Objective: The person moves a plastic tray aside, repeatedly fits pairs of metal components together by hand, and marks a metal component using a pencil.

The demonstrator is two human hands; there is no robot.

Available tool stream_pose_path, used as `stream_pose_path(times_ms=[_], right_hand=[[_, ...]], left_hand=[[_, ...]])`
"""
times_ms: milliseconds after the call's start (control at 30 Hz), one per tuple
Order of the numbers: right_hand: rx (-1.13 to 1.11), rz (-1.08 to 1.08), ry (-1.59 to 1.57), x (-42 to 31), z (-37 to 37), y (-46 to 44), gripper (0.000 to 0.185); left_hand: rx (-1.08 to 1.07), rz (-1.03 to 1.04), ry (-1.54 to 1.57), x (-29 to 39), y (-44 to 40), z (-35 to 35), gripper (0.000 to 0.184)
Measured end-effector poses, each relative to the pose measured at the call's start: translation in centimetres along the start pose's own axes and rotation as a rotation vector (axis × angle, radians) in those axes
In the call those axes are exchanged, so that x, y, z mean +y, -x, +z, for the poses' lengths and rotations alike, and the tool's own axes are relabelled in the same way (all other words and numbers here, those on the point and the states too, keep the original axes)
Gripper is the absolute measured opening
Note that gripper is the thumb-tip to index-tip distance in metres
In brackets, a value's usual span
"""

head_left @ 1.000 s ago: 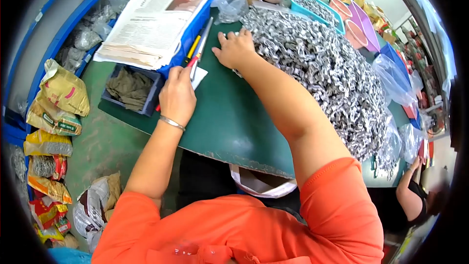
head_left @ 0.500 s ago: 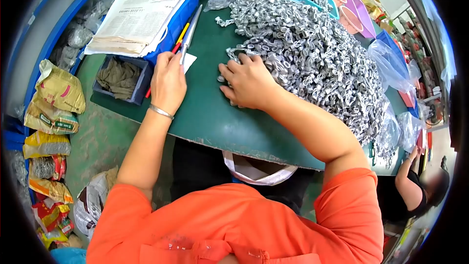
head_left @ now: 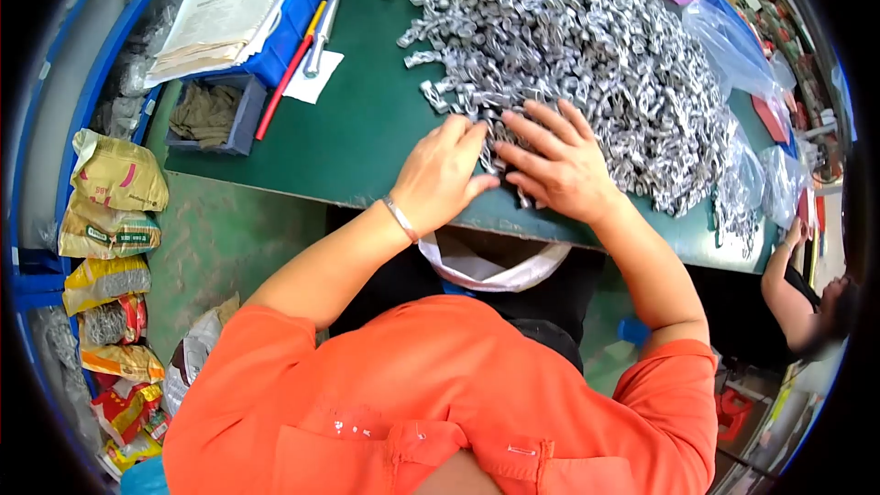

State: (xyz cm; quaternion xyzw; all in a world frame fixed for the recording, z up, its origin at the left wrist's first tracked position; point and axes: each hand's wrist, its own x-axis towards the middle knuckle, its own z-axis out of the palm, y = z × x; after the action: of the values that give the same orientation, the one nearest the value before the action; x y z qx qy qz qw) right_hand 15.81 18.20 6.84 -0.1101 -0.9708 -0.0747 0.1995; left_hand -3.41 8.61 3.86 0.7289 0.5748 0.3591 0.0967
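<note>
A large heap of small grey metal pieces [head_left: 587, 55] covers much of the green table [head_left: 348, 147]. At the heap's near edge, my left hand [head_left: 443, 170] rests with its thumb apart from the fingers; whether a piece is under its fingertips is hidden. Close to its right, my right hand [head_left: 557, 160] lies over some pieces with its fingers spread. A few of the pieces show between the two hands. Just below them, beyond the table edge, hangs an open white bag [head_left: 495, 277].
At the left stand a blue bin [head_left: 291, 26] with newspapers [head_left: 225, 0], a small box with a cloth [head_left: 203, 113], a red pen [head_left: 284, 87] and a metal tool [head_left: 323, 32]. Plastic bags [head_left: 733, 50] lie right of the heap. A co-worker [head_left: 788, 302] is at the far right.
My left hand has left the pen and tool and moved right to the heap. My right hand has come nearer the table edge beside it. The view has shifted toward the near edge.
</note>
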Motion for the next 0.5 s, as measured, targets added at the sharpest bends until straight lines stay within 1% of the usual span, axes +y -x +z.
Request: stream_pose_path(times_ms=[33,67,100,133,167,200,233,267,333,400,467,500], right_hand=[[0.044,0.030,-0.034,0.3,-0.1,0.7,0.037],[0.085,0.065,-0.069,0.4,-0.1,1.5,0.038],[0.213,0.132,-0.156,0.5,-0.1,2.3,0.039],[0.318,0.207,-0.192,0.3,-0.4,3.3,0.035],[0.409,0.267,-0.176,-0.2,-0.5,4.3,0.033],[0.502,0.324,-0.158,-0.8,-0.6,5.2,0.032],[0.548,0.345,-0.144,-1.4,-0.5,6.1,0.029],[0.539,0.403,-0.142,-2.2,-0.6,6.9,0.025],[0.515,0.518,-0.147,-3.6,-0.3,8.2,0.020],[0.462,0.579,-0.143,-4.5,-0.5,8.4,0.017],[0.333,0.595,-0.225,-5.0,-0.1,8.4,0.016],[0.360,0.594,-0.337,-5.0,0.1,8.6,0.015]], left_hand=[[0.046,-0.011,0.013,0.1,0.1,0.5,0.057],[0.084,-0.007,0.010,0.2,0.2,0.8,0.055],[0.112,-0.005,0.004,0.5,0.3,0.7,0.054],[0.143,0.001,-0.003,0.7,0.5,0.7,0.053],[0.150,-0.052,0.071,0.7,0.9,0.9,0.049],[0.189,-0.042,0.119,0.9,1.1,0.7,0.042],[0.182,-0.042,0.168,1.3,1.5,0.6,0.038],[0.176,-0.042,0.216,1.8,1.9,0.7,0.035],[0.120,0.075,0.238,2.5,2.5,1.0,0.029],[0.084,0.256,0.187,3.1,2.5,2.0,0.028],[-0.068,0.268,0.114,4.2,2.1,2.3,0.027],[-0.078,0.240,0.074,4.5,1.9,2.7,0.026]])
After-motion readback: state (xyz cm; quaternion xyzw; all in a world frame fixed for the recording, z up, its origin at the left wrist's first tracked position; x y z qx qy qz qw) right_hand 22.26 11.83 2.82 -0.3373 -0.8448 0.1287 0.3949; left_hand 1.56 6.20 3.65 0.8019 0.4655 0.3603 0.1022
